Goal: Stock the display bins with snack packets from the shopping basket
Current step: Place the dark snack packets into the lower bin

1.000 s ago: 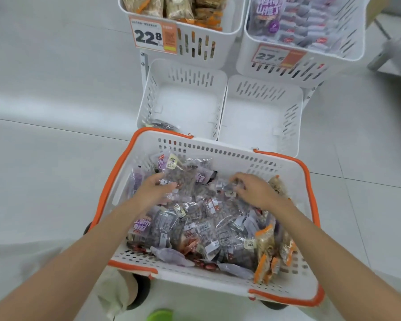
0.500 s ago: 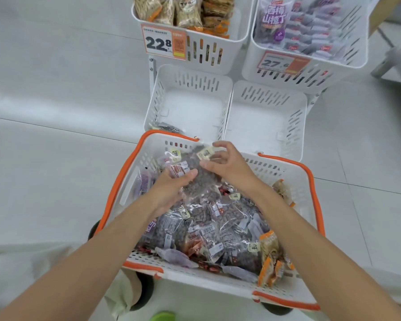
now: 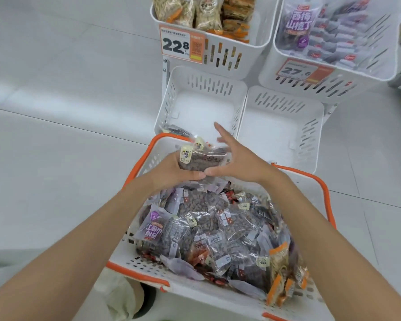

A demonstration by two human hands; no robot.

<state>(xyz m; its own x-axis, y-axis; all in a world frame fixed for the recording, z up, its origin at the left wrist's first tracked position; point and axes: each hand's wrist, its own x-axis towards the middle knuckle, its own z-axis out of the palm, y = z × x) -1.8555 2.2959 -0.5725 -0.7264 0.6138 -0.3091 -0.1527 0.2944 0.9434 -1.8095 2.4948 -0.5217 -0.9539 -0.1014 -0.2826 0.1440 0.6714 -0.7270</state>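
Head view, single entry.

Risk (judged): the left hand [image 3: 171, 170] grips a stack of clear snack packets [image 3: 202, 158] from beneath, fingers curled under it. The film looks slick and the stack loose. An upper packet could slide off into the shopping basket [image 3: 137, 274] or onto the floor beyond its far rim.

The right hand [image 3: 236, 163] is spread nearly flat, fingers straight and blurred, palm against the stack's right end. It steadies but clasps nothing, so a slip on that side would go unchecked.

Wrong-bin risk: two white lower display bins stand just beyond the basket's far rim. The left bin [image 3: 202, 107] holds one dark packet [image 3: 178, 130] at its near corner; the right bin [image 3: 280, 126] shows none. A careless toss could land in either.

Position: the stack is above the basket's far rim, between both hands, resting in the left and touching the right palm. The remaining packets [image 3: 218, 228] are heaped in the basket.
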